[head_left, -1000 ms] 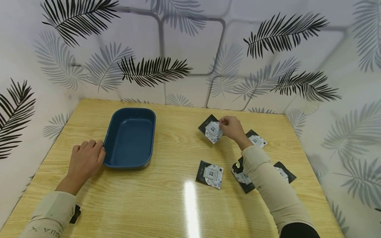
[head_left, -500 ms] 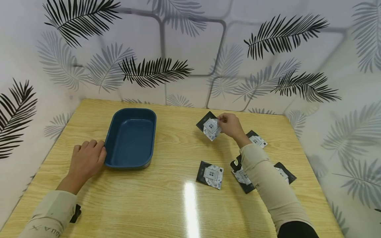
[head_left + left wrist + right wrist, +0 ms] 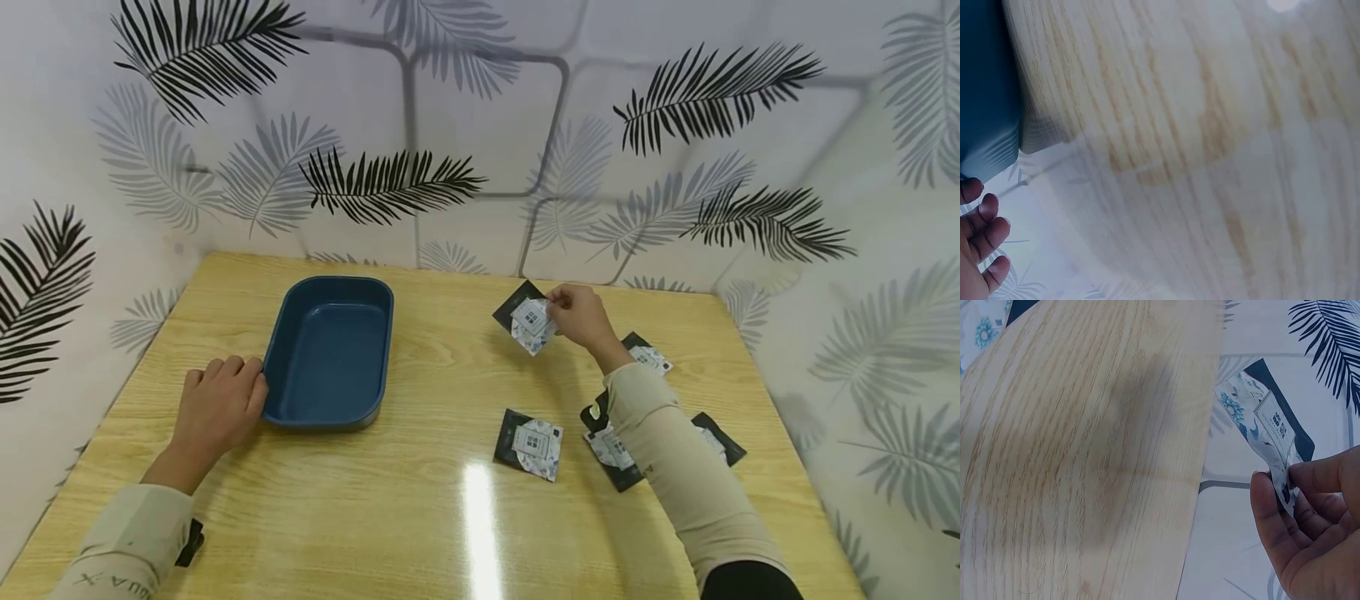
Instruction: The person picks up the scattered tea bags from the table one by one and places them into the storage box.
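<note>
My right hand (image 3: 581,317) pinches a small flat black-and-white sachet (image 3: 531,319) by its edge, lifted off the table's back half. In the right wrist view, the sachet (image 3: 1269,419) is bent where the thumb and fingers grip it. My left hand (image 3: 221,408) is at the left side of a dark blue rectangular bin (image 3: 326,358). The left wrist view shows fingers (image 3: 988,237) loosely bent, one fingertip against the bin's outer wall (image 3: 988,94); the thumb is out of view there, so a grip on the rim cannot be confirmed.
One sachet (image 3: 531,444) lies at the table's middle. Others, a back one (image 3: 650,357), a middle one (image 3: 613,450) and a right one (image 3: 716,437), lie around the right forearm, which partly covers them. A leaf-patterned wall (image 3: 465,125) borders the wooden table (image 3: 337,517).
The right hand has shifted slightly left and back with the pinched sachet, mostly in the first half second. The left hand, the bin and the other sachets stay put.
</note>
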A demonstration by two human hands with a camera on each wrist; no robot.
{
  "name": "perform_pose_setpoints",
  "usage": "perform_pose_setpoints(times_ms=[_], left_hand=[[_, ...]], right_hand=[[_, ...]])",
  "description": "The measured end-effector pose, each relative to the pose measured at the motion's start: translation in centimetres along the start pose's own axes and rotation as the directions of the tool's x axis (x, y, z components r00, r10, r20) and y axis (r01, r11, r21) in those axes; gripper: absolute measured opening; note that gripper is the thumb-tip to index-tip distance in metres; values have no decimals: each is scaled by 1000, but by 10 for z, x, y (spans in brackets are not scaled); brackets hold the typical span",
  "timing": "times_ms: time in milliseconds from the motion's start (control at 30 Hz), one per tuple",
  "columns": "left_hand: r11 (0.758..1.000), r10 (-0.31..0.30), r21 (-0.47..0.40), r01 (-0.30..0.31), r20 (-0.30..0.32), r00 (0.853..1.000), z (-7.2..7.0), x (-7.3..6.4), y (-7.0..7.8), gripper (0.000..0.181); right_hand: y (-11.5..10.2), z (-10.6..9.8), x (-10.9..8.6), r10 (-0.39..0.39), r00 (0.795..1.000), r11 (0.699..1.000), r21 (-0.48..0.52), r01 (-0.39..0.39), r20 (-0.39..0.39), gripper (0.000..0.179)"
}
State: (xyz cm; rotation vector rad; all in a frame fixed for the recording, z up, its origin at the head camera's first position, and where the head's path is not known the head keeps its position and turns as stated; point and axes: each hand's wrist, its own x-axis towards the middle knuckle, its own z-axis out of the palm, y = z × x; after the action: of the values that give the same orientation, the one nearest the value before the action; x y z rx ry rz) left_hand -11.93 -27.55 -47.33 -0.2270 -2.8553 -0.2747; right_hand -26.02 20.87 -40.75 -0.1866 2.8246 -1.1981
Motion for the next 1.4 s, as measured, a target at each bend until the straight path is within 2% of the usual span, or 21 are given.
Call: perform_pose_setpoints(times_ms=[300,533,833,1000,1200,1400], left_hand=[[1000,7,1,-7,-28,1000,2,-1,1,18],[1000,12,-1,-12,-44,999,1,-1,2,17],[1000,2,5,-2,-23,1000,2,-8,2,17],[1000,15,5,-15,-58,998,4,-5,1,17],[1000,17,2,-17,-60,998,2,-2,2,16],[999,32,10,-31,-90,995,3,-1,2,15]], right_hand=[[-8,0,-2,-35,999,999,-18,35,-18,20],[-16,2,0,-38,999,999,2,38,-2,22],[-18,12,0,-56,998,998,2,56,16,19],[-22,14,2,-74,997,997,-20,74,6,17],[-26,14,4,-83,996,996,-27,83,13,19],[-28,15,5,-107,994,993,-51,108,22,20]])
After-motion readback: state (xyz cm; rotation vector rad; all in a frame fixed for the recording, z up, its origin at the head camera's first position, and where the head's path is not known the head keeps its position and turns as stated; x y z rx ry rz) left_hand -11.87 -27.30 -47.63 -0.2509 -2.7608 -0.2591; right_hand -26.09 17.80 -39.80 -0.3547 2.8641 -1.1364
